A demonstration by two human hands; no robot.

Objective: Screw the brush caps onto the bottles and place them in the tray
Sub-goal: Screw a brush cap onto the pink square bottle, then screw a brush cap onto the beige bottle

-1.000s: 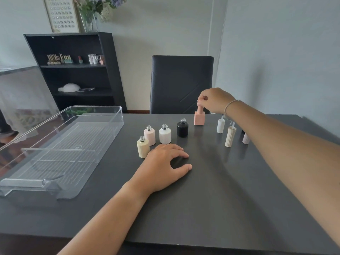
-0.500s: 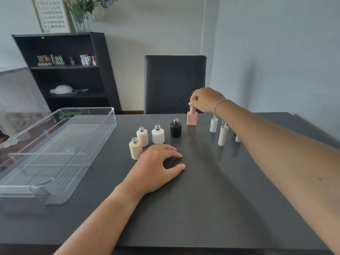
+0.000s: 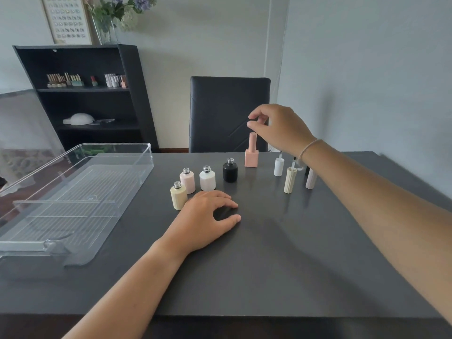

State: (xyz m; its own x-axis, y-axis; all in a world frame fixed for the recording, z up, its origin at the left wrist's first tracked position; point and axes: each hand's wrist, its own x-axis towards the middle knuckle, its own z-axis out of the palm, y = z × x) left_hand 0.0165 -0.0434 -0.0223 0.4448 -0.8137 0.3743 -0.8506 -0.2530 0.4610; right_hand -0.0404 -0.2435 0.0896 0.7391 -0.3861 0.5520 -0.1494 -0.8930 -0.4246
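A peach bottle (image 3: 251,155) with its cap on stands at the far middle of the dark table (image 3: 269,253). My right hand (image 3: 274,126) hovers just above its cap, fingers apart, holding nothing. Several uncapped bottles stand in a row: black (image 3: 230,171), white (image 3: 207,179), pink (image 3: 187,181) and cream (image 3: 178,196). Loose brush caps stand upside down to the right: white (image 3: 278,166), cream ribbed (image 3: 290,179) and pale pink (image 3: 311,178). My left hand (image 3: 208,216) rests flat on the table beside the cream bottle. The clear tray (image 3: 80,192) is at the left.
A black chair (image 3: 227,113) stands behind the table's far edge. A dark shelf (image 3: 83,94) with small bottles is at the back left, with a vase of flowers (image 3: 110,18) on top. A wall lies close on the right.
My right hand has let go of the peach bottle's cap and risen above it, fingers spreading. The left hand has stayed on the table.
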